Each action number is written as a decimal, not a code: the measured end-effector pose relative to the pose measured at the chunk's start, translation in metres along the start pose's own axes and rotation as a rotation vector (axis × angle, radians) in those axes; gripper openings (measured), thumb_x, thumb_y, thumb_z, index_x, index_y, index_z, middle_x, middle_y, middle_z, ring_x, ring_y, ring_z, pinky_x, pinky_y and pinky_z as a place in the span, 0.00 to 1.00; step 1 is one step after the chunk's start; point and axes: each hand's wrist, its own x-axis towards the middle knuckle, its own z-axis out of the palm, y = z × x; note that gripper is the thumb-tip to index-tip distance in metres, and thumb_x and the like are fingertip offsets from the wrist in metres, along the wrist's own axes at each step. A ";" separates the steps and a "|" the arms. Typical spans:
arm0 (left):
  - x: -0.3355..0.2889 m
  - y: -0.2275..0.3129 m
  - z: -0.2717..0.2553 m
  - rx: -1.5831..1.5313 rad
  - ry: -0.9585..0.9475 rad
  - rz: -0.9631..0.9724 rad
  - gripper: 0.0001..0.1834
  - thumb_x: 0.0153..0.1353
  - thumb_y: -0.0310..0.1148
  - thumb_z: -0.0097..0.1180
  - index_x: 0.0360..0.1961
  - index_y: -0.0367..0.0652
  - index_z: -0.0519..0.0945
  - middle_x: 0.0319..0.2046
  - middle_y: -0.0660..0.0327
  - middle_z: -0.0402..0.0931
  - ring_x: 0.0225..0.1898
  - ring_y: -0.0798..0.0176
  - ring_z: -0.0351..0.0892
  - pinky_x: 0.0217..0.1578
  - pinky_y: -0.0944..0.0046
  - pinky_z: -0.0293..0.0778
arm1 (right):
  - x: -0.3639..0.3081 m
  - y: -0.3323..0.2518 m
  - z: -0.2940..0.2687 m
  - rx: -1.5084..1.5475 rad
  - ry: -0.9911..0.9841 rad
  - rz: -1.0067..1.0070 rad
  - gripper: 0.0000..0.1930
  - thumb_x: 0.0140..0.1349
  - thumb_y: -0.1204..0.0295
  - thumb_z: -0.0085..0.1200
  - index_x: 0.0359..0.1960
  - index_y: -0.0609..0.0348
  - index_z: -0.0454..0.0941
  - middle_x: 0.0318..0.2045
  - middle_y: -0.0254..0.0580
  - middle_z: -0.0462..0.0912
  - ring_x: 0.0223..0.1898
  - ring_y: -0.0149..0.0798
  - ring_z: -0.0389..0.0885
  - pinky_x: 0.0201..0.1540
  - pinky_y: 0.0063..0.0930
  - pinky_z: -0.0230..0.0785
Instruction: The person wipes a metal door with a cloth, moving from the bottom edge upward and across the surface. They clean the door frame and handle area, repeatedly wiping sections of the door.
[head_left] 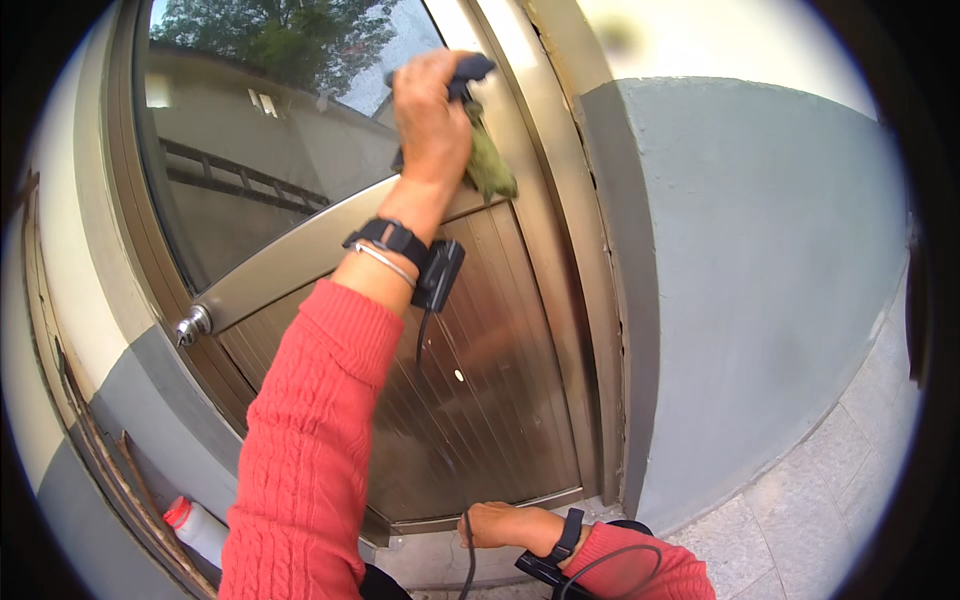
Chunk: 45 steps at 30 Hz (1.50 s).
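My left hand is raised to the upper part of a metal-framed door and gripped around a cloth. The cloth shows dark blue above the fingers and olive green where it hangs down on the right, against the frame beside the glass. Low in front of the door's ribbed lower panel, my right hand is curled into a fist. Its fingertips are turned away, so anything inside is hidden. A black cable passes by its knuckles.
A round metal doorknob juts out at the door's left. Beyond it, long wooden sticks lean near a white bottle with a red cap. A grey-painted wall stands to the right, above pale floor tiles. Black devices with cables are strapped to both wrists.
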 end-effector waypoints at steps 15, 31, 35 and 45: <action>-0.123 0.079 0.022 -0.236 -0.253 -0.044 0.30 0.46 0.11 0.63 0.51 0.49 0.84 0.45 0.51 0.75 0.48 0.44 0.77 0.50 0.52 0.76 | -0.007 0.004 0.000 0.003 -0.006 0.010 0.13 0.61 0.63 0.63 0.38 0.62 0.87 0.40 0.58 0.88 0.46 0.61 0.87 0.49 0.53 0.78; 0.079 0.004 0.066 0.034 -0.007 -0.131 0.16 0.60 0.30 0.69 0.50 0.52 0.89 0.44 0.47 0.70 0.47 0.41 0.75 0.51 0.48 0.75 | 0.001 0.026 0.009 -0.025 0.067 0.016 0.11 0.62 0.64 0.62 0.36 0.61 0.86 0.39 0.57 0.88 0.46 0.63 0.86 0.47 0.52 0.79; 0.004 0.029 0.051 -0.010 -0.088 -0.014 0.23 0.51 0.20 0.69 0.50 0.50 0.87 0.44 0.46 0.70 0.47 0.40 0.75 0.50 0.48 0.76 | -0.008 0.028 0.005 -0.005 0.053 0.038 0.12 0.62 0.64 0.63 0.38 0.61 0.87 0.40 0.59 0.88 0.47 0.63 0.86 0.49 0.52 0.79; 0.000 0.029 0.026 -0.012 -0.331 -0.062 0.21 0.55 0.18 0.64 0.48 0.52 0.88 0.44 0.50 0.75 0.46 0.44 0.79 0.47 0.52 0.78 | 0.002 0.016 0.005 -0.087 0.037 0.101 0.14 0.62 0.63 0.64 0.42 0.60 0.88 0.43 0.58 0.88 0.49 0.61 0.86 0.51 0.51 0.79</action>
